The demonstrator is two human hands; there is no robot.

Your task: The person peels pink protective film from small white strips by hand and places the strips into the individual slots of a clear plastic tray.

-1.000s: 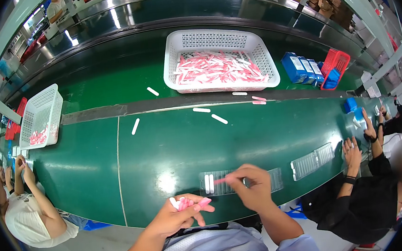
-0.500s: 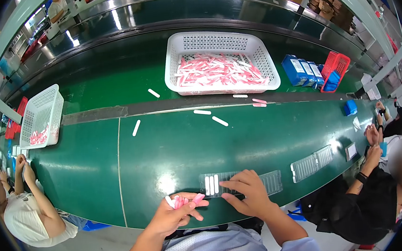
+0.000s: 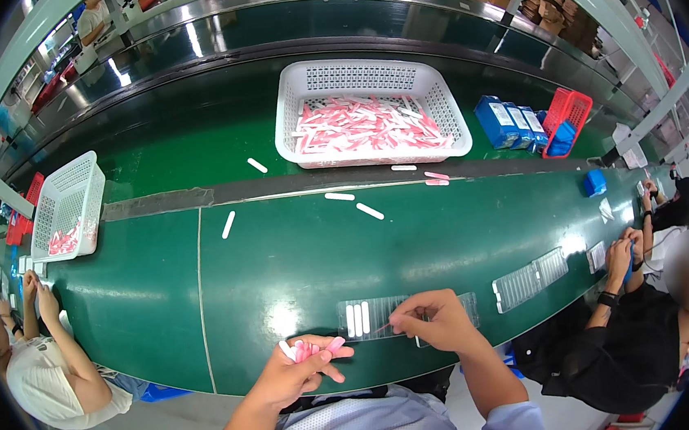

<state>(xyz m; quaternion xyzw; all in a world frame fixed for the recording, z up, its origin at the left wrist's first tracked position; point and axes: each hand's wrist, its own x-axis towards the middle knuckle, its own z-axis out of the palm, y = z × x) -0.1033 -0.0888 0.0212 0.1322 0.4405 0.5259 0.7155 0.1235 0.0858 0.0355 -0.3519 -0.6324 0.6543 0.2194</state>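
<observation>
- Strips [image 3: 306, 352] bunch in the left hand [image 3: 293, 375], its fingers curled around them; if that hold slackens, some could drop.
- Apart from it, the right hand [image 3: 437, 321] pinches 1 pink strip [image 3: 382, 327] by its end; a low swing could nudge the 3 white strips [image 3: 358, 319] out of line.
- Tray [image 3: 385, 308] with those 3 lies just ahead of the left hand, partly hidden by the right; whether the pinched piece touches it, I cannot tell.
- Beyond both hands lie 3 loose strips [image 3: 370, 211], then the basket [image 3: 348, 73].
</observation>
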